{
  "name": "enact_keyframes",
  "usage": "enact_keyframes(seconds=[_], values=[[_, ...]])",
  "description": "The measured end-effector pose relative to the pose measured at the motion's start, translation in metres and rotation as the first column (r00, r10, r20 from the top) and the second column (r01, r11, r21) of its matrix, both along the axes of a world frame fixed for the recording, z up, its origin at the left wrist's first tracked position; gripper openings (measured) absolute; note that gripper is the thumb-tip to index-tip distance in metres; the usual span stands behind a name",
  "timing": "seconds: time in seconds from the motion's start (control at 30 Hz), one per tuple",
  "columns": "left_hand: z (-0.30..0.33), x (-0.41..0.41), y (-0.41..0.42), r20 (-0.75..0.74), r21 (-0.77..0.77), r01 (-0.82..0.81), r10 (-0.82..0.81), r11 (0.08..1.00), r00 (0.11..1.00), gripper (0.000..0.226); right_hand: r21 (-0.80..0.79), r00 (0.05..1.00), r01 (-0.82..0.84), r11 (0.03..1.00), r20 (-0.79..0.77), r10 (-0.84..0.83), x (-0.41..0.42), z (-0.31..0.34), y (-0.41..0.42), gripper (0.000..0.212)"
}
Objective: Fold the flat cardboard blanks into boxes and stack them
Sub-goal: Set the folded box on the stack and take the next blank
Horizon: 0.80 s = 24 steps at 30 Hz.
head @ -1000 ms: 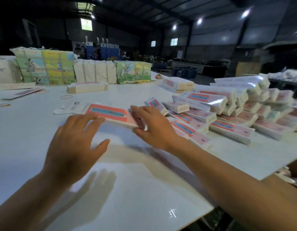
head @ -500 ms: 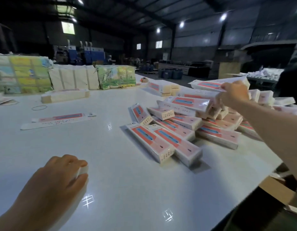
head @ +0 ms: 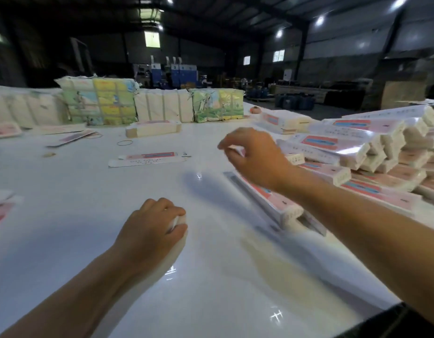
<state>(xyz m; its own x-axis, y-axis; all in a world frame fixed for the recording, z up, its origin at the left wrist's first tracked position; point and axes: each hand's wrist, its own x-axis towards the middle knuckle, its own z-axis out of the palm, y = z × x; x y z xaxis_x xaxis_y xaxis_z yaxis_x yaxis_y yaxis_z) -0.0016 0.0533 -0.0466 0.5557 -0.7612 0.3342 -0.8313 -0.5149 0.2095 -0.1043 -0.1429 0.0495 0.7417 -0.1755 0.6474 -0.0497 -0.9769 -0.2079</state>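
Left hand [head: 152,230] grips a white folded box [head: 179,224] on the white surface [head: 64,215]; right hand [head: 257,157] hovers, fingers curled, blurred; flat blank [head: 150,159] beyond; finished boxes [head: 357,152] piled right.

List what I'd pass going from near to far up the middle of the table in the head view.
Left hand gripping a white box → flat pink blank → rubber band → bundle of blanks → wrapped white packs.
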Motion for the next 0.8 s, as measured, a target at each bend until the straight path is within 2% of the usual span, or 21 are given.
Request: enact_keyframes(seconds=[0.1, 0.13, 0.33, 0.43, 0.53, 0.6, 0.67, 0.7, 0.8], values=[[-0.006, 0.002, 0.001, 0.050, 0.014, 0.003, -0.004, 1.000, 0.999, 0.046, 0.016, 0.950, -0.027, 1.000, -0.310, 0.031, 0.022, -0.064, 0.037, 0.025], [-0.007, 0.003, 0.001, 0.061, 0.006, 0.004, -0.005, 1.000, 0.998, 0.039, 0.006, 0.930, -0.036, 0.999, -0.365, 0.036, 0.026, -0.080, 0.042, 0.026], [-0.005, 0.002, 0.000, -0.002, 0.011, 0.001, -0.001, 1.000, 1.000, 0.036, 0.041, 0.951, -0.052, 0.998, -0.302, 0.062, 0.030, -0.102, 0.041, 0.027], [0.003, 0.006, 0.005, -0.199, -0.020, -0.012, 0.007, 1.000, 0.980, 0.036, 0.060, 0.954, -0.044, 0.997, -0.295, 0.059, 0.030, -0.102, 0.040, 0.024], [0.026, 0.028, 0.028, -0.406, -0.112, -0.171, 0.112, 0.979, 0.907, 0.037, 0.073, 0.959, -0.070, 0.995, -0.270, 0.087, 0.029, -0.101, 0.038, 0.018], [0.045, 0.058, 0.057, -0.407, -0.062, -0.308, 0.258, 0.949, 0.876, 0.040, 0.072, 0.957, -0.090, 0.993, -0.269, 0.106, 0.030, -0.101, 0.037, 0.017], [0.060, 0.093, 0.097, -0.280, 0.084, -0.475, 0.478, 0.876, 0.832, 0.042, 0.075, 0.956, -0.098, 0.992, -0.270, 0.115, 0.031, -0.102, 0.036, 0.017], [0.064, 0.110, 0.120, -0.207, 0.169, -0.570, 0.595, 0.804, 0.777, 0.046, 0.075, 0.955, -0.098, 0.992, -0.273, 0.115, 0.031, -0.102, 0.036, 0.017], [0.056, 0.140, 0.185, -0.052, 0.389, -0.770, 0.846, 0.506, 0.530, 0.080, 0.074, 0.955, -0.099, 0.992, -0.274, 0.116, 0.032, -0.102, 0.035, 0.017]])
